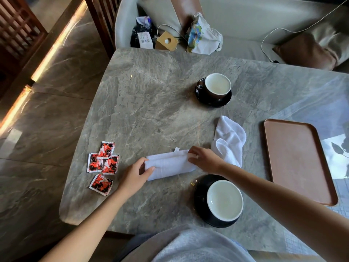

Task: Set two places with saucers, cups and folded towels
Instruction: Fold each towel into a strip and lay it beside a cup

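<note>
A white towel (168, 164), folded into a long strip, lies on the grey marble table (151, 103) in front of me. My left hand (135, 173) pinches its left end and my right hand (203, 159) pinches its right end. A second white towel (229, 140) lies crumpled just right of my right hand. A dark cup (224, 200) with a white inside stands on a black saucer (200, 191) near the table's front edge, under my right forearm. Another dark cup (218, 86) on a black saucer (213, 102) stands farther back.
Several red and black sachets (103, 164) lie at the left, close to my left hand. A brown tray (296, 159) sits at the right. Beyond the table's far edge a sofa holds bags (204, 36), a cardboard box (166, 41) and a brown cushion (306, 52).
</note>
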`<state>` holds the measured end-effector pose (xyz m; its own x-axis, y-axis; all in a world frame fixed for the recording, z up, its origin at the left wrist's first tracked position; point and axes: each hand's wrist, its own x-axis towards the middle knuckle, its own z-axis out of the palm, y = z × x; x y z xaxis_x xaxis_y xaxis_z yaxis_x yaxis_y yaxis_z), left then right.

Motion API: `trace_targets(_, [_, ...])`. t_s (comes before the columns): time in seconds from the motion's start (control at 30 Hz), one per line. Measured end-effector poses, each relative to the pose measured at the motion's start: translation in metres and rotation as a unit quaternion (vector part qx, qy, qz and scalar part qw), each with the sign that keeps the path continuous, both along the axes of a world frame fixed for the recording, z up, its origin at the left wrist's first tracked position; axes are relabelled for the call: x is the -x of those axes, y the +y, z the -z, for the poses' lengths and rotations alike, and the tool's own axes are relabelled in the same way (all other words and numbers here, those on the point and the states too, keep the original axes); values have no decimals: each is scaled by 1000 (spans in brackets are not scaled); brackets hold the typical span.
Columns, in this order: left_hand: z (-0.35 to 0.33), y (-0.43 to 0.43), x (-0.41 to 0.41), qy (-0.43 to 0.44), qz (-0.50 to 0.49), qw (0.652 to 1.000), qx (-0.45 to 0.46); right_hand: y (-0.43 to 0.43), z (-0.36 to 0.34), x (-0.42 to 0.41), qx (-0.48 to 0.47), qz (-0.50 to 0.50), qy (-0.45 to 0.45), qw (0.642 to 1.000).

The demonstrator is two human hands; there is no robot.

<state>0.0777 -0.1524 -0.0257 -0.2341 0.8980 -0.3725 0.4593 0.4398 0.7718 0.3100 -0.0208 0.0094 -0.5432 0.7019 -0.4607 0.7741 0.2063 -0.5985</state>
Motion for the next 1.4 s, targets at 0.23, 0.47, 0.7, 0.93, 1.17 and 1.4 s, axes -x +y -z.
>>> trace_targets(0.23, [7,18,-2,-24,-54,998,12,5,10,8,-33,41,-12,999])
trace_targets(0.47, [10,23,1,11,-72,997,27,7,18,18,-69,58,-21,996])
trace_targets(0.7, [13,24,-3,116,-82,989,43,6,21,26,-92,65,-20,993])
trace_targets(0.93, [9,19,-14,306,-57,950,25,7,28,29,-107,38,-40,993])
trace_targets(1.17, [9,17,-25,320,-95,940,-74,2,31,31,-215,-46,-84,972])
trace_targets(1.4, [7,12,-53,348,100,917,-166,-5,33,34,-224,-96,-122,962])
